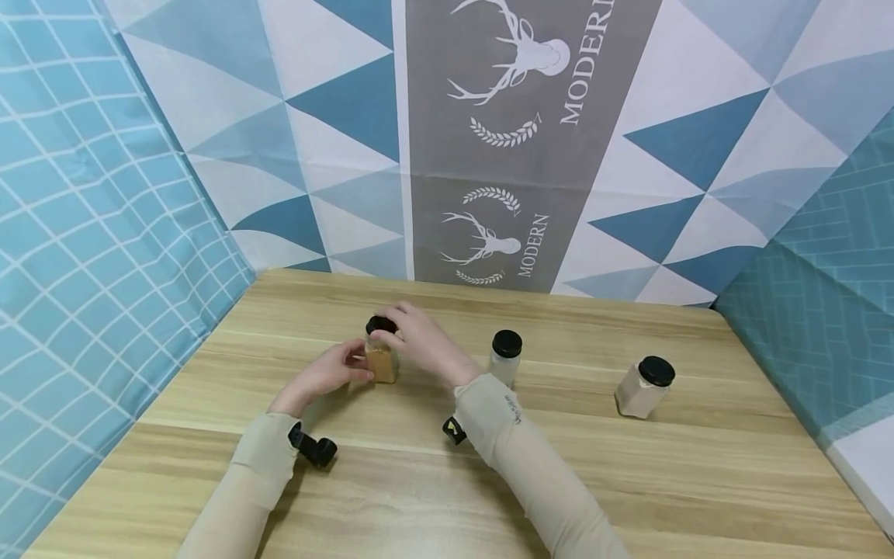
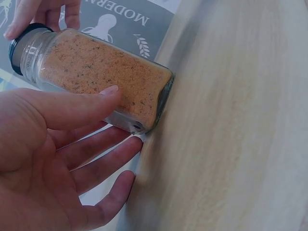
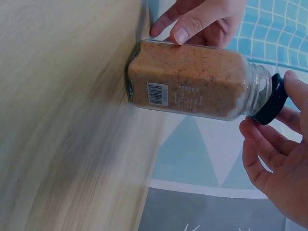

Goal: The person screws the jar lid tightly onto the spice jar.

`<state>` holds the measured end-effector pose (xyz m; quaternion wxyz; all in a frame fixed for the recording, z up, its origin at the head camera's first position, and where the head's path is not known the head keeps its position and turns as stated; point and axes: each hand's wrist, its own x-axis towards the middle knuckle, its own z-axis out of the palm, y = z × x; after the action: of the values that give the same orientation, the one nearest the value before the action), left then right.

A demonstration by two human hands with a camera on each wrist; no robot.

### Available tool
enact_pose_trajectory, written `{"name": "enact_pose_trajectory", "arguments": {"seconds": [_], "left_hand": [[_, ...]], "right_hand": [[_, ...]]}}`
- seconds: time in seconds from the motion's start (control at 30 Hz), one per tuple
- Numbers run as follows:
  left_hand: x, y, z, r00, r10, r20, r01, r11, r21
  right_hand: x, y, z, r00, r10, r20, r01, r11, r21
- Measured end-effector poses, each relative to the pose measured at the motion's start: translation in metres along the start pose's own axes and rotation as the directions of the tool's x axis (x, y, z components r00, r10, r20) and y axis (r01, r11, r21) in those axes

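Observation:
A square glass spice jar (image 1: 381,365) of orange-brown, dark-flecked seasoning stands upright on the table, left of its middle. My left hand (image 1: 335,368) holds the jar low down, its thumb (image 2: 91,107) on one face and fingers at the far side. At the top, my right hand (image 1: 422,338) pinches the black lid (image 3: 272,100) between thumb and fingers. The lid sits tilted at the jar's mouth, and glass threads (image 3: 257,89) show below it. In the right wrist view a barcode label (image 3: 158,94) is visible on the jar.
A second black-lidded jar (image 1: 504,359) stands right of my right hand, partly hidden by the sleeve. Farther right is another black-lidded jar (image 1: 644,388) with pale contents. A patterned cloth wall (image 1: 349,186) rises behind the wooden table (image 1: 419,497).

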<state>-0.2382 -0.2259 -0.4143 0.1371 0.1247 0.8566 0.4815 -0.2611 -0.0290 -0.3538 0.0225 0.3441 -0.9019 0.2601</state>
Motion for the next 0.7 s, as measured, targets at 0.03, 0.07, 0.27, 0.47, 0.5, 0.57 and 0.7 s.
{"name": "enact_pose_trajectory", "arguments": {"seconds": [0.03, 0.07, 0.27, 0.47, 0.5, 0.57, 0.7], "left_hand": [[-0.0002, 0.0000, 0.0000, 1.000, -0.005, -0.002, 0.005, 1.000, -0.002], [-0.0003, -0.0002, -0.0002, 1.000, -0.005, -0.003, 0.005, 1.000, 0.000], [-0.0013, 0.0001, -0.0002, 1.000, 0.013, -0.006, -0.013, 1.000, -0.004], [-0.0004, 0.0006, 0.0007, 1.000, 0.024, -0.007, -0.024, 1.000, 0.002], [0.0000, 0.0004, 0.0009, 1.000, 0.027, -0.007, -0.027, 1.000, 0.001], [0.0004, 0.0002, 0.0012, 1.000, 0.019, -0.011, -0.020, 1.000, -0.006], [-0.0002, -0.0003, 0.0009, 1.000, 0.012, -0.010, -0.013, 1.000, -0.012]], "right_hand": [[0.0006, -0.0001, 0.0011, 1.000, -0.008, -0.004, 0.008, 1.000, -0.011], [0.0011, -0.0003, 0.0020, 1.000, -0.017, -0.007, 0.017, 1.000, -0.020], [0.0018, -0.0014, 0.0056, 0.998, -0.060, -0.016, 0.059, 0.995, -0.079], [0.0009, -0.0016, 0.0072, 0.999, -0.044, -0.020, 0.043, 0.997, -0.065], [0.0006, -0.0014, 0.0072, 0.999, -0.040, -0.020, 0.039, 0.997, -0.063], [-0.0004, -0.0009, 0.0070, 0.999, -0.035, -0.020, 0.033, 0.998, -0.061], [-0.0039, 0.0009, 0.0059, 0.999, -0.030, -0.022, 0.029, 0.998, -0.059]]}}
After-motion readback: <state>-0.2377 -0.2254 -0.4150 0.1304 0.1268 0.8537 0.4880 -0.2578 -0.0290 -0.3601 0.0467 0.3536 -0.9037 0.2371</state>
